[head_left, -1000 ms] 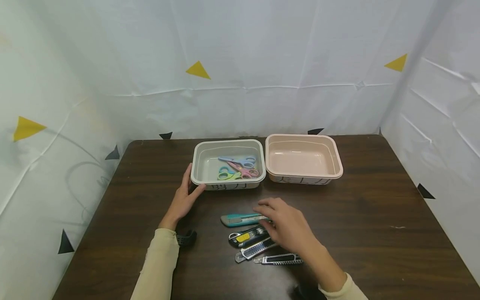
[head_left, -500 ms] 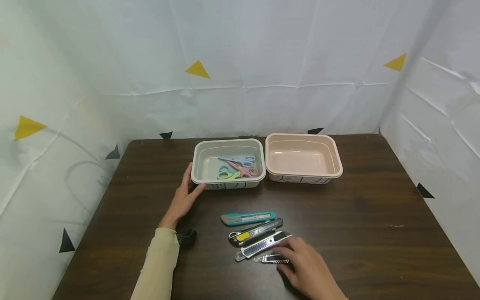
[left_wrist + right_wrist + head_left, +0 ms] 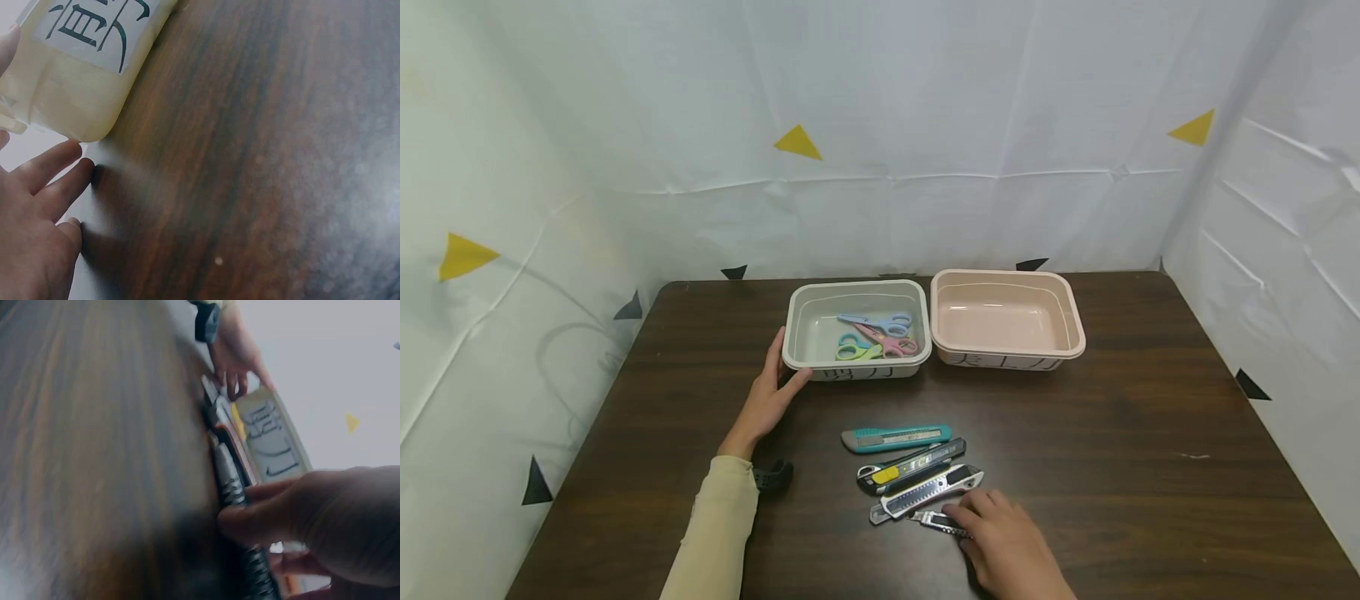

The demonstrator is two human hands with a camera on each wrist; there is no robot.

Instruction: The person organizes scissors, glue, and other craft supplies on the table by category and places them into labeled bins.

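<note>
Your right hand (image 3: 1011, 546) has dropped from the teal cutter (image 3: 895, 437) to the nearest small silver cutter (image 3: 938, 522), now pinching it on the worktop (image 3: 1150, 450); your left hand (image 3: 765, 393), fingers straight, steadies the grey tray (image 3: 795, 333).

Two bare hands, no gloves or rings seen. Left hand (image 3: 765, 400): cream long sleeve (image 3: 715, 533) to wrist, black strap-mounted device (image 3: 772, 477) beside cuff. Right hand (image 3: 1011, 550): cuff out of view.
</note>
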